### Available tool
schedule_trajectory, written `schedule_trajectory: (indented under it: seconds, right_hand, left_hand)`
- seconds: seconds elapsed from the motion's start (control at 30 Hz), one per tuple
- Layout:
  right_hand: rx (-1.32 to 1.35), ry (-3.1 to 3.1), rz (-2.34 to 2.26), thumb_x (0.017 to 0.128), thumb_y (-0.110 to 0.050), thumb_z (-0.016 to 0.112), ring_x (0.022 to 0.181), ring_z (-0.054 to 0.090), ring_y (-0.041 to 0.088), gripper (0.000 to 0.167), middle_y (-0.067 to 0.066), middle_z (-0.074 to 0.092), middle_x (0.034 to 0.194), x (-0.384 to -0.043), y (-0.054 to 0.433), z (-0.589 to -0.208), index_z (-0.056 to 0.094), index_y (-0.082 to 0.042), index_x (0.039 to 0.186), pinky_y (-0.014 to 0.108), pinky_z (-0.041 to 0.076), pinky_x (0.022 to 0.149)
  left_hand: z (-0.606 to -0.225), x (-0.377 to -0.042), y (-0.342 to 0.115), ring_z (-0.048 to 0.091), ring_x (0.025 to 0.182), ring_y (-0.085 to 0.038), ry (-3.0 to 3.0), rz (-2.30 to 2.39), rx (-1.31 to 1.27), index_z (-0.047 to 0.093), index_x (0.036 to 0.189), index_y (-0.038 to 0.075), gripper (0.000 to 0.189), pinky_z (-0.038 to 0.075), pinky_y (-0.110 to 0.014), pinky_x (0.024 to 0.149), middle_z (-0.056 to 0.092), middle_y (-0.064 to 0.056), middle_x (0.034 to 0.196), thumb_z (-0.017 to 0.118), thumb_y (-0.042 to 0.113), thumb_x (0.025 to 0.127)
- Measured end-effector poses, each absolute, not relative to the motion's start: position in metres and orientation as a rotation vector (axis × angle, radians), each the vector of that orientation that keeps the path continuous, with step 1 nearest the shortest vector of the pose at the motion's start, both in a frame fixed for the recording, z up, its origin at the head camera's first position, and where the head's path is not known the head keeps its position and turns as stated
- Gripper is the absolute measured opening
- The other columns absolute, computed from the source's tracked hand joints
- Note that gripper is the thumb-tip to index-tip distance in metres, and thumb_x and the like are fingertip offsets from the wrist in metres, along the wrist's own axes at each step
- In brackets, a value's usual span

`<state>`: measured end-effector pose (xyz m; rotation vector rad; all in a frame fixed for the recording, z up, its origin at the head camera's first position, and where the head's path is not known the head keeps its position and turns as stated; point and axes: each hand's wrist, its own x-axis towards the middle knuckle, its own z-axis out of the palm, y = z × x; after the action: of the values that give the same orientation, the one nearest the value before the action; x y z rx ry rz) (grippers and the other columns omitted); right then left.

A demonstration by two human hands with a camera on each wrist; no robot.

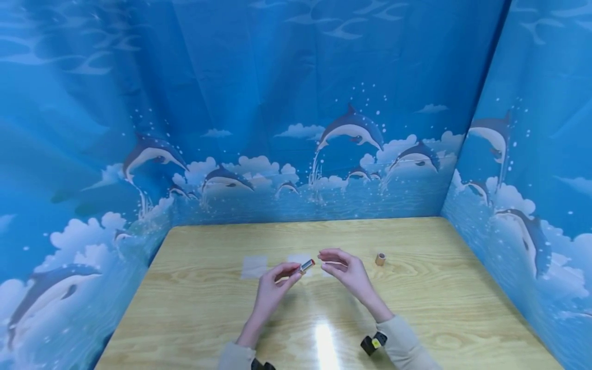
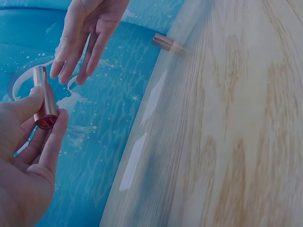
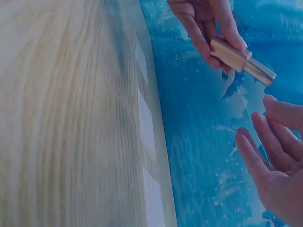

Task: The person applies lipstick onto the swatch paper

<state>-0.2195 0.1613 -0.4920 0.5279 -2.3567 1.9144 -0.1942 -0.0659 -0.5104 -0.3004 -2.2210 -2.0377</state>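
Observation:
A slim rose-gold lipstick [image 1: 307, 265] without its cap is pinched between the thumb and fingers of my left hand [image 1: 272, 285], above the table. Its red end points toward my right hand [image 1: 350, 275]. That hand hovers a short way from the lipstick's tip, fingers loosely bent and holding nothing. In the left wrist view the lipstick [image 2: 46, 101] has its dark red base toward the camera. The right wrist view shows the wider case and narrower metal tube of the lipstick [image 3: 232, 56]. To the right, the lipstick cap [image 1: 380, 259] stands on the table.
Pale square patches [image 1: 254, 267] lie in a row on the wood-grain table [image 1: 199, 308], one partly behind the right hand. A blue dolphin-print curtain [image 1: 259, 103] encloses the table's back and sides. Bands with dark devices [image 1: 373, 342] sit at the wrists.

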Motion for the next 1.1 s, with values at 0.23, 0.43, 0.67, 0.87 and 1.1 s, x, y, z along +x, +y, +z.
schedule_trajectory:
  seconds: [0.23,0.43,0.67,0.87,1.1]
  right_hand:
    - [0.507,-2.363,1.977,0.09,-0.014,0.078,0.11,0.069,0.03,0.034,0.016,0.071,0.119,-0.213,0.147,-0.488,0.069,-0.003,0.122,0.026,0.058,0.093]
    - [0.418,-2.364,1.976,0.089,-0.014,0.079,0.103,0.071,0.021,0.031,0.013,0.073,0.114,-0.211,0.142,-0.485,0.072,-0.005,0.117,0.024,0.058,0.09]
    - [0.38,-2.37,1.987,0.09,-0.015,0.078,0.103,0.07,0.019,0.029,0.011,0.073,0.113,-0.211,0.14,-0.483,0.073,-0.006,0.116,0.024,0.058,0.09]
    - [0.528,-2.402,1.992,0.093,-0.018,0.075,0.107,0.068,0.027,0.031,0.017,0.069,0.119,-0.211,0.141,-0.48,0.07,-0.005,0.12,0.025,0.057,0.092]
    - [0.738,-2.414,1.968,0.096,-0.018,0.071,0.11,0.066,0.023,0.03,0.01,0.069,0.121,-0.213,0.143,-0.478,0.07,-0.008,0.124,0.029,0.056,0.098]
  left_hand:
    - [-0.511,-0.194,-0.062,0.07,0.098,-0.016,-2.179,-2.08,-0.332,0.073,0.113,0.003,0.026,0.061,-0.027,0.084,0.073,-0.014,0.11,0.078,0.009,0.088]
    - [-0.512,-0.194,-0.056,0.071,0.098,-0.016,-2.15,-2.105,-0.367,0.072,0.112,0.0,0.025,0.061,-0.028,0.084,0.073,-0.018,0.11,0.077,0.007,0.09]
    - [-0.513,-0.194,-0.051,0.071,0.097,-0.019,-2.158,-2.177,-0.389,0.068,0.115,-0.005,0.027,0.061,-0.028,0.087,0.071,-0.022,0.112,0.074,0.006,0.091]
    - [-0.515,-0.193,-0.049,0.071,0.103,-0.024,-2.227,-2.192,-0.464,0.067,0.121,-0.003,0.03,0.059,-0.027,0.091,0.071,-0.021,0.114,0.071,0.01,0.095]
    - [-0.52,-0.192,-0.047,0.07,0.107,-0.028,-2.275,-2.112,-0.554,0.067,0.123,-0.001,0.03,0.057,-0.027,0.094,0.072,-0.018,0.115,0.069,0.013,0.096]
